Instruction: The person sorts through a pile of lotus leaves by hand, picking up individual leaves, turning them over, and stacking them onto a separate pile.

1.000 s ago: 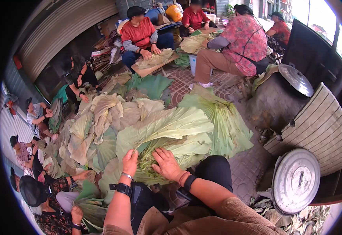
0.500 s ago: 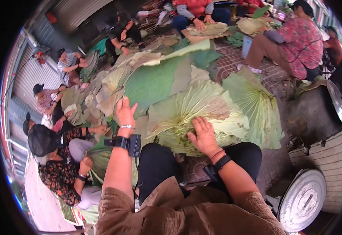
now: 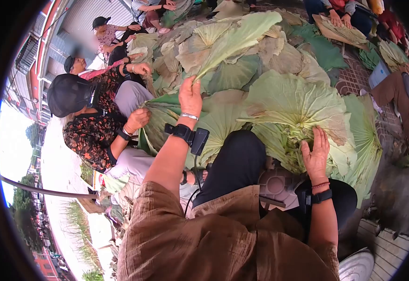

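My left hand (image 3: 190, 97) is closed on the edge of a long, pale green leaf (image 3: 235, 42), which rises away from it over the pile. With fingers spread, my right hand (image 3: 316, 152) rests on the lower right part of a big, veined leaf (image 3: 298, 105) with brown patches. That leaf lies over others in front of my knees. Further right, another green leaf (image 3: 364, 140) hangs down beside it. A bracelet and a strapped device are on my left wrist; a dark band is on my right.
A person in a black cap (image 3: 71, 96) sits close on the left, holding a green leaf (image 3: 160, 119). Several other people sit around the large leaf pile (image 3: 279, 56). A round metal lid (image 3: 356, 267) is at the lower right.
The view has turned left. My left hand has closed on a leaf and lifted it, so it stands up edge-on. My right hand remains on the veined leaf.
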A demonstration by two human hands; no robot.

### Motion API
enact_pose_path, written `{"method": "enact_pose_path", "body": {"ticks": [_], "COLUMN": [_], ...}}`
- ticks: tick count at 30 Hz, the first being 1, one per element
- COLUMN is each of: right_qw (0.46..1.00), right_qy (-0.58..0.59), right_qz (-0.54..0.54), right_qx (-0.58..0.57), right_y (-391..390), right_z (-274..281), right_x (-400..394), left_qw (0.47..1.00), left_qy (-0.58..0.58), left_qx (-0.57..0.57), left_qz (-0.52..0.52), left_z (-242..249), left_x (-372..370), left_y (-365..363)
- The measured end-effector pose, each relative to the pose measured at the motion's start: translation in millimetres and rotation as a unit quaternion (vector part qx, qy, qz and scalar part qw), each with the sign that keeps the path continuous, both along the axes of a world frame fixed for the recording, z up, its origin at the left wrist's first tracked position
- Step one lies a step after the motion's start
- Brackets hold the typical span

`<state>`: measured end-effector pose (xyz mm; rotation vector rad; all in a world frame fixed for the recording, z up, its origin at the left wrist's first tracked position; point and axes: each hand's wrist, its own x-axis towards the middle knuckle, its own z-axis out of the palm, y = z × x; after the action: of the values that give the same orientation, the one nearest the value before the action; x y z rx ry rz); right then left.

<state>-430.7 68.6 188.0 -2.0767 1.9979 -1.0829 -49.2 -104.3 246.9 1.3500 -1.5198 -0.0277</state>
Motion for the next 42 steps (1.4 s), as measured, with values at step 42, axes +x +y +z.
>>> {"method": "enact_pose_path", "body": {"ticks": [42], "right_qw": [1.000], "right_qy": [0.018], "right_qz": [-0.009], "right_qx": [0.001], "right_y": [-4], "right_z": [-3], "right_x": [0], "left_qw": [0.863], "left_qy": [-0.249], "left_qx": [0.411], "left_qz": [-0.155], "left_z": [-96], "left_x": [-1], "left_y": [25]}}
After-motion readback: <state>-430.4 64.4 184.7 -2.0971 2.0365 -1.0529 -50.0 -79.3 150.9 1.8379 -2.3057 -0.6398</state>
